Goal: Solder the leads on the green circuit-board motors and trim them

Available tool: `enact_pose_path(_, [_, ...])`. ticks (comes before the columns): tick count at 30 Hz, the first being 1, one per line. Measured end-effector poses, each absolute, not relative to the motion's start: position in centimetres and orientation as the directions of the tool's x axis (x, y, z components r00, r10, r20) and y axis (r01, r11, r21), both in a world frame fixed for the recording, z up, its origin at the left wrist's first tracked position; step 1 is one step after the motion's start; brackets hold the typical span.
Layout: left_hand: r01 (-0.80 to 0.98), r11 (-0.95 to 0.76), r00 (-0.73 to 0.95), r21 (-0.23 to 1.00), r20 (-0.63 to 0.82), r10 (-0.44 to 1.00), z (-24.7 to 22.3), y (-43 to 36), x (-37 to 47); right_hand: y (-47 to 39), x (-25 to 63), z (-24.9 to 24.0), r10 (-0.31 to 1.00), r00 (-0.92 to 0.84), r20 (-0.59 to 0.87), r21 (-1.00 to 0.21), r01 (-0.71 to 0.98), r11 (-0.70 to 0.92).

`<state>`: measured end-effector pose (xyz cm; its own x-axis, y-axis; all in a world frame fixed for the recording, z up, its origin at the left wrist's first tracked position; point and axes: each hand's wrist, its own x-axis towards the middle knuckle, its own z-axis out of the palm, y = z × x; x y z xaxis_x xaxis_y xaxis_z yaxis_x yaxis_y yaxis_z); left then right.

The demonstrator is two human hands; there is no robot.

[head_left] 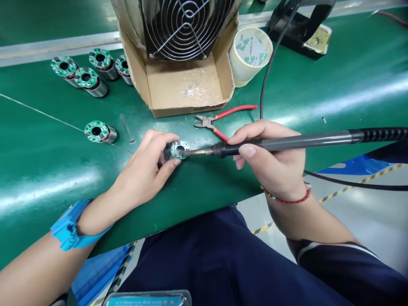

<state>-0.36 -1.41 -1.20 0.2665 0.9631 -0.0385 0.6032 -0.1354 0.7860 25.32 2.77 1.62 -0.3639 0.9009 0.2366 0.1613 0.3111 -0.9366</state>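
Observation:
My left hand [153,163] is closed round a small motor stator [180,148] topped with a ring-shaped green circuit board, tilted toward me on the bench. In my right hand [270,157] is a soldering iron [290,142], gripped like a pen. Its metal tip reaches left onto the board; whether it touches a particular joint is too small to tell. Red-handled side cutters [208,121] lie just beyond the iron. Left of my left hand another stator with a board [98,131] stands by itself.
Several more stators [87,78] stand at the back left. A cardboard box [188,89] holds a fan [188,25] and loose wire clippings [194,90]. Right of it are a tape roll [251,55] and a soldering iron stand [296,34]. The iron's cable [267,72] arcs over the green bench [344,93].

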Motion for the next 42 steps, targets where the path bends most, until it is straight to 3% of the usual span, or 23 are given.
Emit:
enact_pose_path(16, [0.613,-0.140,0.254,0.777,-0.026,0.967,-1.4,-1.4,-0.4,3.1,25.4,3.0,0.895,-0.406,0.187,-0.916,0.257,0.308])
enact_pose_path(21, [0.608,-0.141,0.261,0.782,-0.029,0.965,-1.4,-1.4,-0.4,4.0,25.8,2.9,0.917,-0.248,0.314,-0.920,0.161,0.358])
enact_pose_path(23, [0.605,-0.149,0.268,0.782,-0.024,0.963,-1.4,-1.4,-0.5,5.1,26.5,2.6,0.892,-0.137,0.430,-0.862,0.233,0.451])
enact_pose_path(24, [0.604,-0.156,0.271,0.782,-0.018,0.962,-1.4,-1.4,-0.6,5.8,27.0,2.4,0.860,-0.119,0.496,-0.791,0.347,0.504])
enact_pose_path(26, [0.614,-0.167,0.276,0.771,-0.011,0.961,-1.6,-1.4,-0.7,7.3,28.1,2.0,0.786,-0.199,0.586,-0.557,0.605,0.568])
enact_pose_path(28, [0.639,-0.177,0.279,0.749,-0.011,0.960,-1.9,-1.4,-0.7,8.5,29.4,1.5,0.783,-0.351,0.514,-0.378,0.727,0.574])
enact_pose_path(31, [0.691,-0.187,0.274,0.698,-0.013,0.962,-2.3,-1.4,-0.3,8.9,30.5,0.3,0.829,-0.435,0.351,-0.419,0.719,0.555])
enact_pose_path(37, [0.676,-0.065,0.213,0.734,-0.110,0.971,-2.1,-1.5,0.3,7.4,30.2,-3.2,0.741,-0.619,0.260,-0.391,0.635,0.667])
enact_pose_path(42, [0.559,0.023,0.173,0.829,-0.144,0.974,-1.6,-1.9,0.1,7.7,29.9,-4.5,0.730,-0.585,0.354,-0.281,0.678,0.679])
